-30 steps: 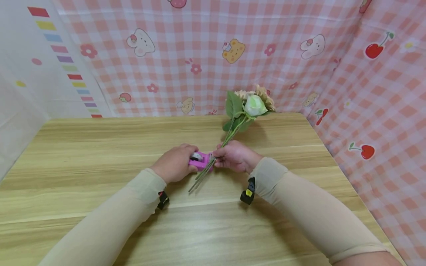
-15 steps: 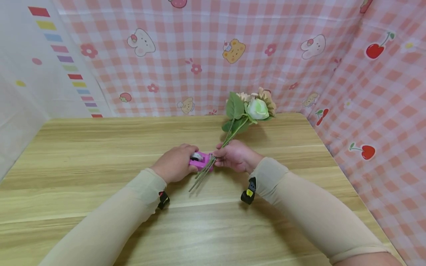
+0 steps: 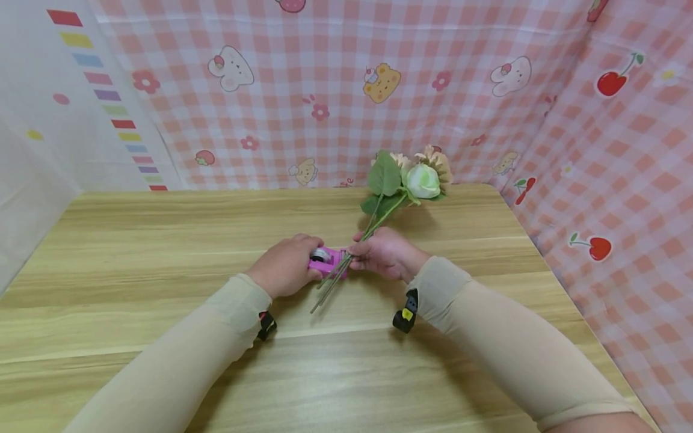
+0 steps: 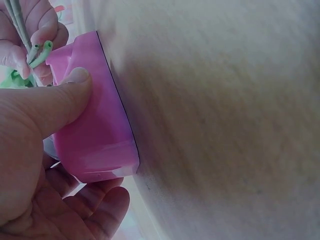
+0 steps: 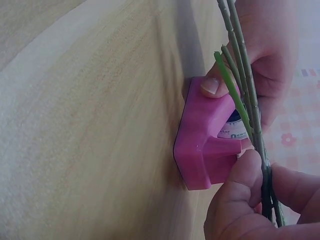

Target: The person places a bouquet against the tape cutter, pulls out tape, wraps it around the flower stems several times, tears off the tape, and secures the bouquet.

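Note:
My left hand (image 3: 287, 264) grips a pink tape dispenser (image 4: 95, 120) that stands on the table, thumb on one side and fingers round the far end. A roll of tape (image 5: 233, 127) sits inside the dispenser. My right hand (image 3: 387, 254) pinches a bunch of flower stems (image 5: 245, 75) between thumb and fingers, close to the dispenser's cutter end. The stems slant across that end, their cut tips towards me. At the far end of the bunch are a pale green-white rose (image 3: 423, 181), beige blooms (image 3: 437, 162) and green leaves (image 3: 384, 174).
The wood-grain table (image 3: 162, 240) reaches back to a pink checked cloth (image 3: 303, 72) hung behind it. Another checked cloth (image 3: 622, 168) hangs along the right side, and white cloth (image 3: 38, 120) hangs at the left. Both wrists wear black camera straps (image 3: 405, 313).
The flower heads have turned slightly to the right and down, and the stems have rolled a little in my right hand. My left hand and the tape dispenser have stayed in place.

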The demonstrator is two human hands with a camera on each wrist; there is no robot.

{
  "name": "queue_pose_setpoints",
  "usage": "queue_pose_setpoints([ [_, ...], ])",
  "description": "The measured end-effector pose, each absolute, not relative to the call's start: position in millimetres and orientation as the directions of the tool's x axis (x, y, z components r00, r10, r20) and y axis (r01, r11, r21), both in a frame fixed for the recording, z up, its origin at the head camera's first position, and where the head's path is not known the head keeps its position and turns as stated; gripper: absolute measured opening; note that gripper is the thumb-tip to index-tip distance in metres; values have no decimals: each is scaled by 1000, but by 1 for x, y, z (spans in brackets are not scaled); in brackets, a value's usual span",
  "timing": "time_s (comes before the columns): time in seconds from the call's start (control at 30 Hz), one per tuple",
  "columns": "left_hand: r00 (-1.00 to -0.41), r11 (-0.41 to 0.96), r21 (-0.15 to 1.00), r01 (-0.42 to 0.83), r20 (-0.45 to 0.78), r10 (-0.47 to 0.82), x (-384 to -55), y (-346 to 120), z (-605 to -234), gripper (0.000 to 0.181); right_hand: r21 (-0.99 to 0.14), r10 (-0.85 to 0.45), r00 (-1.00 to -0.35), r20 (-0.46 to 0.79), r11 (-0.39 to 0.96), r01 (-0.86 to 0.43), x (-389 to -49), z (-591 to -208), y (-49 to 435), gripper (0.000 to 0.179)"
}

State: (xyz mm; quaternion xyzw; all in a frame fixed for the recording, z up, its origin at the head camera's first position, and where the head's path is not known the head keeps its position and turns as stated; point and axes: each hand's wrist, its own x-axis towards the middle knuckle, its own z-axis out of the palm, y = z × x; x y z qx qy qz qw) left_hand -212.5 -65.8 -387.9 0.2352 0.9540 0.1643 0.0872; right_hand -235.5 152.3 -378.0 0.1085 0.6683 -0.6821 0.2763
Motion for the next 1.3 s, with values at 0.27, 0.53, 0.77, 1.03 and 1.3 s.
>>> queue_pose_setpoints([
  [0.27, -871, 832, 356, 426, -86, 483, -212, -66, -388, 67, -858, -214, -833, -510, 66, 509, -236, -377, 153, 44],
  [0.53, -872, 831, 358, 426, -80, 482, -213, -66, -389, 68, -862, -249, -827, -503, 77, 501, -237, -377, 154, 15],
  [0.77, -874, 831, 360, 423, -80, 479, -213, -66, -390, 69, -849, -281, -810, -514, 31, 527, -239, -376, 154, 9],
  [1.03, -875, 832, 366, 417, -86, 476, -212, -66, -389, 69, -850, -287, -811, -509, 23, 526, -239, -376, 154, 11],
  [1.3, -877, 836, 360, 414, -87, 472, -212, -65, -388, 68, -838, -296, -799, -523, 10, 545, -238, -373, 155, 8],
])
